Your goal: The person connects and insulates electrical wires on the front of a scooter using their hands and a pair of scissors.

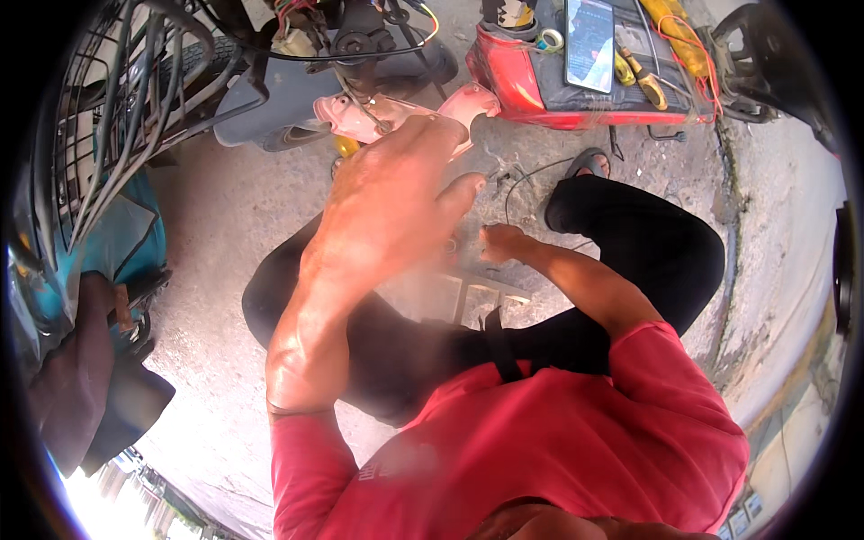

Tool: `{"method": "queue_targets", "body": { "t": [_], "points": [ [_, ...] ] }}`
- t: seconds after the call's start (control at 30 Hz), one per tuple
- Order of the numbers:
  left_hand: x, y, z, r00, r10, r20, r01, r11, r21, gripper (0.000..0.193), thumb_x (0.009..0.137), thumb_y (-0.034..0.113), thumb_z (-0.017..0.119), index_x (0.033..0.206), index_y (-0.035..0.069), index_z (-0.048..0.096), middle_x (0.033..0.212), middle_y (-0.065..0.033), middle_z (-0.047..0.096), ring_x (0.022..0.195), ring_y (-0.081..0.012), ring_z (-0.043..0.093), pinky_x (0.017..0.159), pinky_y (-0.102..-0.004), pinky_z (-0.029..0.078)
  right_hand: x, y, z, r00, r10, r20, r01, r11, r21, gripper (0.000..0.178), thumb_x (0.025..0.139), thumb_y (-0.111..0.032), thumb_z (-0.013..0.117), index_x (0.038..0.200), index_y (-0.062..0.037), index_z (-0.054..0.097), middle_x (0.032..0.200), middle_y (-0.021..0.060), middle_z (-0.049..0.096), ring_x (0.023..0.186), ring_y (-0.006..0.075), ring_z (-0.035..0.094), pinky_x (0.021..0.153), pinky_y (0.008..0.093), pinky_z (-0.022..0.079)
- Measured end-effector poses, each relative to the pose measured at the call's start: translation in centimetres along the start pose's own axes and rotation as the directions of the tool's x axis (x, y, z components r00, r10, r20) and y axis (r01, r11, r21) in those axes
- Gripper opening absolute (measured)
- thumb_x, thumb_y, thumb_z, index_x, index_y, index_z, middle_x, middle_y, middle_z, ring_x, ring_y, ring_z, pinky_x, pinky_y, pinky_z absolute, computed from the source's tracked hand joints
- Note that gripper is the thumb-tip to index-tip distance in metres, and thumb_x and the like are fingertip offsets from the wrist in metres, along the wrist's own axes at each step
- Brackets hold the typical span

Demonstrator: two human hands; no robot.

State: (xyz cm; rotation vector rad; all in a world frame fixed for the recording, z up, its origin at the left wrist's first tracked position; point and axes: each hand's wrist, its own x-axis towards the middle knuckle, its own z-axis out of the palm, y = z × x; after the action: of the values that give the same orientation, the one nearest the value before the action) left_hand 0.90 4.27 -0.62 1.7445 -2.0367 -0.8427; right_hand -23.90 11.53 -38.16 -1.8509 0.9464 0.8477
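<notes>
My left hand (391,202) is raised in the middle, its back toward me and its thumb held apart from the fingers. No object shows in it, though its far fingers are partly hidden. Just beyond its fingertips is a pale red plastic panel (360,119) on the vehicle's front; the hand overlaps part of it, and I cannot tell if they touch. My right hand (504,243) is closed, lower and to the right, above the ground between my legs. A thin dark wire (508,202) runs down toward its fingers. What the fingers hold is too small to make out.
A red body part with a dark top (549,94) bears a phone (589,45), a yellow-handled screwdriver (646,85) and a tape roll (550,40). Exposed wiring (292,27) hangs at the top. A metal basket (117,117) stands left. A low wooden stool (486,290) is under me.
</notes>
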Motion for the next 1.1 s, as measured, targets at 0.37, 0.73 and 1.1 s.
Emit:
{"method": "queue_targets", "body": {
  "t": [0.37,0.73,1.1],
  "points": [
    [1.2,0.3,0.4,0.997,-0.07,-0.007,0.07,0.997,-0.02,0.039,0.085,0.015,0.079,0.12,0.001,0.067,0.113,-0.0163,0.072,0.082,-0.0327,0.071,0.076,-0.043,0.056,4.0,-0.3,1.1,0.99,-0.111,-0.083,0.124,0.977,0.175,0.04,0.084,-0.036,0.073,0.11,-0.0054,0.074,0.11,0.0191,0.076,0.106,0.0381,0.073,0.087,0.05,0.058],
    [-0.2,1.5,0.5,0.997,-0.029,0.077,0.031,0.999,-0.026,0.044,0.084,0.012,0.08,0.124,0.002,0.067,0.113,-0.0185,0.07,0.096,-0.0358,0.072,0.082,-0.044,0.058,5.4,-2.4,2.3,0.973,-0.219,-0.072,0.23,0.951,0.207,0.044,0.087,-0.047,0.068,0.108,-0.0097,0.075,0.107,0.0166,0.076,0.103,0.0372,0.073,0.086,0.0489,0.057],
    [0.8,2.5,0.1,0.981,0.167,0.095,-0.174,0.982,0.072,0.042,0.086,0.022,0.082,0.12,0.002,0.066,0.116,-0.0172,0.07,0.103,-0.0403,0.069,0.085,-0.0479,0.057,15.9,0.5,17.6,0.76,-0.502,-0.413,0.617,0.757,0.215,0.034,0.086,-0.029,0.071,0.116,-0.0139,0.07,0.105,0.0089,0.072,0.112,0.031,0.069,0.099,0.0444,0.055]
  ]
}}
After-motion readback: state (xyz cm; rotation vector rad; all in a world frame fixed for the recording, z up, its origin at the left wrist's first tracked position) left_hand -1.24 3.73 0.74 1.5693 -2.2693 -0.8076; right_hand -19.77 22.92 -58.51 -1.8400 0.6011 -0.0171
